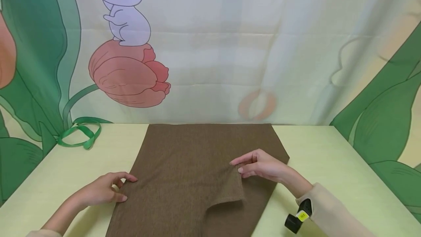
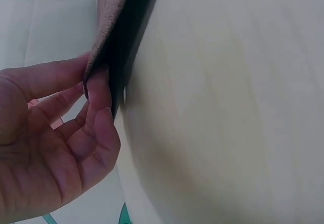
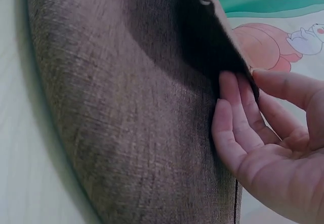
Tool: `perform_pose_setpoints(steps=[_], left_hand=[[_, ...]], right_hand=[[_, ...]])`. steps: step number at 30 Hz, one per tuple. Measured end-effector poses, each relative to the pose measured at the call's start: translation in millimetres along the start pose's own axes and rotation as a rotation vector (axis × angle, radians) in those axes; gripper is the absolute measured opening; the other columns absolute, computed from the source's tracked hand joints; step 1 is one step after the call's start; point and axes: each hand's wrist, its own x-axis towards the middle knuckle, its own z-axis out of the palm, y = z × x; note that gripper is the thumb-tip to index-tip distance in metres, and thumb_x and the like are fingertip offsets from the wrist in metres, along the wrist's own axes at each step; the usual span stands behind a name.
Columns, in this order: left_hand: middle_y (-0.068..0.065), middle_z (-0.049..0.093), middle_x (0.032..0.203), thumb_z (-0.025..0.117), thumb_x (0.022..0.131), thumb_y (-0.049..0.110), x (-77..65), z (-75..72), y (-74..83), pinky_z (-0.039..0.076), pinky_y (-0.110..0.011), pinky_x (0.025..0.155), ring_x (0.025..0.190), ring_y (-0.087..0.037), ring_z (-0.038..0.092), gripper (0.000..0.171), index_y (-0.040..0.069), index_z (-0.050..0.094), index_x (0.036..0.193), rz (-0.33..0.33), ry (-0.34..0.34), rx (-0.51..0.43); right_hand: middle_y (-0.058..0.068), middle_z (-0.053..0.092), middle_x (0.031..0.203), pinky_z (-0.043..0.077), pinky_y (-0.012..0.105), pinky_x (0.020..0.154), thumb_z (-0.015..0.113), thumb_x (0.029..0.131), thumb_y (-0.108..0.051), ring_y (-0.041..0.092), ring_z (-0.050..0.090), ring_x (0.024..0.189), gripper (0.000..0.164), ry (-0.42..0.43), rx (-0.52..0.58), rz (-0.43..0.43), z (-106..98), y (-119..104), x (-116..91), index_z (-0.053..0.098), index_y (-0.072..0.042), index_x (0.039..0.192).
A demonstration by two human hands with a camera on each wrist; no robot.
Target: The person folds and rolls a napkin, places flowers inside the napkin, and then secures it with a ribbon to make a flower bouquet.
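Observation:
A brown woven cloth (image 1: 177, 156) lies across the middle of the table, with an upper layer over a lower one. At its left edge, my left hand (image 1: 102, 191) pinches the fabric between thumb and fingers; the left wrist view shows the edge (image 2: 109, 19) lifted, with fingers tucked under it. Over the right part, my right hand (image 1: 260, 165) grips the upper layer's edge and holds it raised, so a flap (image 1: 230, 189) hangs and the lower layer (image 1: 230, 220) shows beneath. A small pale bit (image 3: 205, 1) shows near the raised edge in the right wrist view.
A loop of green ribbon (image 1: 80, 134) lies at the table's back left. Behind the pale yellow table (image 1: 329, 164) hangs a printed curtain (image 1: 210, 46) with flowers and a white animal. A black device (image 1: 297, 217) is strapped to the right wrist.

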Motion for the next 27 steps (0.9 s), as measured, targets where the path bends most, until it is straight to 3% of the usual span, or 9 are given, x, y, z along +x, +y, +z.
perform_pose_setpoints(steps=[4, 11, 19, 27], left_hand=[[-0.008, 0.051, 0.084, 0.070, 0.074, 0.007, 1.3, 0.5, 0.5, 0.040, -0.025, 0.057, 0.075, -0.016, 0.047, 0.045, -0.001, 0.053, 0.116, -0.011, 0.002, 0.009], [-0.008, 0.051, 0.085, 0.070, 0.074, 0.007, 0.0, 1.5, 2.2, 0.040, -0.025, 0.057, 0.076, -0.016, 0.046, 0.046, -0.002, 0.053, 0.116, -0.007, 0.008, 0.012], [-0.009, 0.053, 0.085, 0.070, 0.074, 0.006, -1.8, 1.0, 3.9, 0.041, -0.025, 0.057, 0.074, -0.016, 0.049, 0.047, -0.003, 0.052, 0.116, -0.010, 0.002, -0.012], [-0.008, 0.051, 0.081, 0.070, 0.075, 0.007, -0.8, -0.1, 5.3, 0.040, -0.024, 0.055, 0.062, -0.010, 0.050, 0.048, -0.004, 0.051, 0.117, 0.001, -0.001, -0.017]], right_hand=[[0.014, 0.060, 0.113, 0.050, 0.030, 0.077, 0.065, 0.081, -0.004, 0.007, 0.057, 0.078, 0.044, 0.036, -0.022, 0.009, 4, -4, 9, 0.051, 0.015, 0.118], [0.002, 0.061, 0.097, 0.050, 0.032, 0.078, 0.063, 0.082, -0.001, 0.008, 0.058, 0.079, 0.043, 0.073, -0.022, -0.002, 11, -10, 30, 0.049, 0.014, 0.120], [0.021, 0.055, 0.121, 0.049, 0.034, 0.081, 0.061, 0.083, 0.001, 0.010, 0.061, 0.083, 0.041, 0.125, -0.022, 0.003, 15, -16, 60, 0.051, 0.012, 0.121], [0.007, 0.063, 0.095, 0.051, 0.031, 0.076, 0.060, 0.082, 0.003, 0.010, 0.061, 0.077, 0.042, 0.143, 0.011, 0.002, 16, -20, 86, 0.049, 0.013, 0.122]])
